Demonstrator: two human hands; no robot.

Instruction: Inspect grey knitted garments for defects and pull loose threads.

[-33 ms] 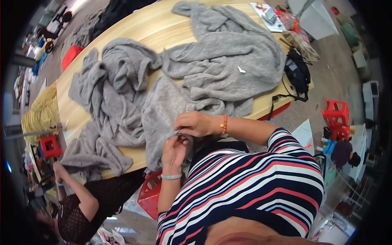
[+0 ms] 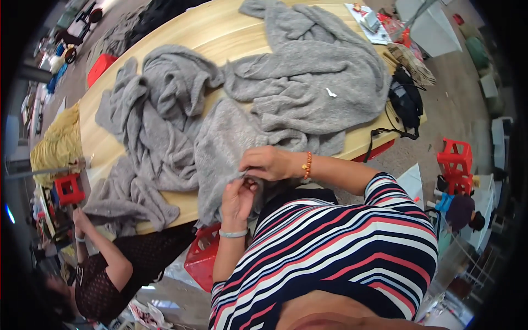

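A grey fuzzy knit garment (image 2: 228,129) lies on the wooden table (image 2: 225,27), its near part hanging toward my body. My right hand (image 2: 269,163), with an orange bead bracelet, is closed in a pinch on its edge. Just below, my left hand (image 2: 236,201), wearing a pale bangle, has its thumb and fingers drawn together on the same knit. The fingertips of both hands nearly meet, and the exact spot they grip is partly hidden. A larger grey knit piece (image 2: 324,71) with a small white scrap (image 2: 330,92) on it spreads beyond my hands.
More grey knits (image 2: 159,132) are heaped on the left. There, a co-worker (image 2: 104,269) has hands at the table's edge. A black bag (image 2: 406,102) with a strap sits at the right edge. Red stools (image 2: 455,157) stand right; a red stool (image 2: 202,258) is beside my left arm.
The whole view has shifted slightly, so the table and knits appear a little farther right. Both my hands keep their pinch at the knit's edge, with barely any finger movement.
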